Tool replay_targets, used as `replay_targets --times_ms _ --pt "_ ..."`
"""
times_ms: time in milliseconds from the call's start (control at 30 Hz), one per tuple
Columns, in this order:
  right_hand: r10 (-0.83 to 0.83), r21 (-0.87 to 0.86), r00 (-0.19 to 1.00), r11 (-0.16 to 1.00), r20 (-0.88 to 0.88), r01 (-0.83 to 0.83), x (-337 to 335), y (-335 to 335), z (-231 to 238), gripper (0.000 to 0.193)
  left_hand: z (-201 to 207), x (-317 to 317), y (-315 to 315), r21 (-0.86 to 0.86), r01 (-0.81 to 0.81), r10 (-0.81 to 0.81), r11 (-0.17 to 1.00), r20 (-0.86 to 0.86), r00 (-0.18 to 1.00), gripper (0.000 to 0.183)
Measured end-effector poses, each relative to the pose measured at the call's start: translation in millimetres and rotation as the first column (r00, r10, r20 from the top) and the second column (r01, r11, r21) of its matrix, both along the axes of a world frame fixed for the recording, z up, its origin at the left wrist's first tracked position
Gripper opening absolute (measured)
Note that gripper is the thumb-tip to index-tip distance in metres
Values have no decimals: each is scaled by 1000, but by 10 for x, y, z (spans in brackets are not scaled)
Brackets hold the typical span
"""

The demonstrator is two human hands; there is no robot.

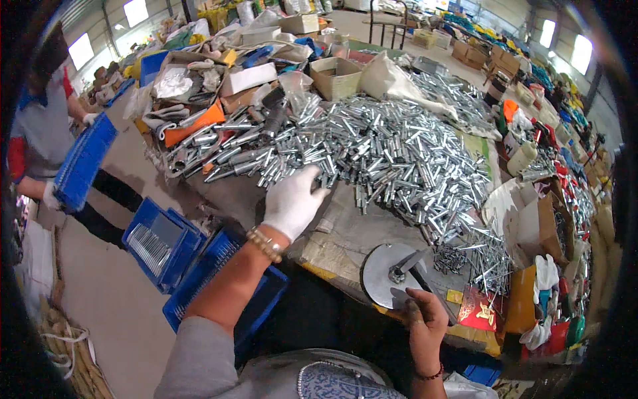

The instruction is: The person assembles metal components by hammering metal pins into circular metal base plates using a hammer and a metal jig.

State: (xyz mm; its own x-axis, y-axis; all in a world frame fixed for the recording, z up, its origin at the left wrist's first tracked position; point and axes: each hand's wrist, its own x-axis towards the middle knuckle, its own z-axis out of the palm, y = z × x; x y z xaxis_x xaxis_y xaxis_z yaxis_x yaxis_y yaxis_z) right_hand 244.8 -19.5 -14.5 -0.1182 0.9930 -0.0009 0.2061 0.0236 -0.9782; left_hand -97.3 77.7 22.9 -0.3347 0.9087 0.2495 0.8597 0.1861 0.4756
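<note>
At the frame's left, a blue tray (188, 229) holds a row of slim silver pieces; a second blue tray (174, 312), lower and nearer the centre, holds a row of small metal parts. Shiny, rod-like metal pieces (399, 153) heap across the bench (345, 233) at centre and upper right. The gloved left hand (294, 201) meets the heap's near edge, thumb spread; the bare right hand (425, 322) curls beside a flat grey disc (382, 276) at lower centre-right. I cannot tell whether either grips anything.
</note>
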Motion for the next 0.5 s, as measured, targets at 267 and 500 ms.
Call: replay_targets --times_ms 267,500 --pt "54 161 992 984 111 -72 10 14 -24 27 -142 146 287 -62 -90 89 994 -14 996 34" --pt "138 89 990 986 6 -138 242 71 132 32 -321 -41 -35 69 -4 -37 998 590 807 47"
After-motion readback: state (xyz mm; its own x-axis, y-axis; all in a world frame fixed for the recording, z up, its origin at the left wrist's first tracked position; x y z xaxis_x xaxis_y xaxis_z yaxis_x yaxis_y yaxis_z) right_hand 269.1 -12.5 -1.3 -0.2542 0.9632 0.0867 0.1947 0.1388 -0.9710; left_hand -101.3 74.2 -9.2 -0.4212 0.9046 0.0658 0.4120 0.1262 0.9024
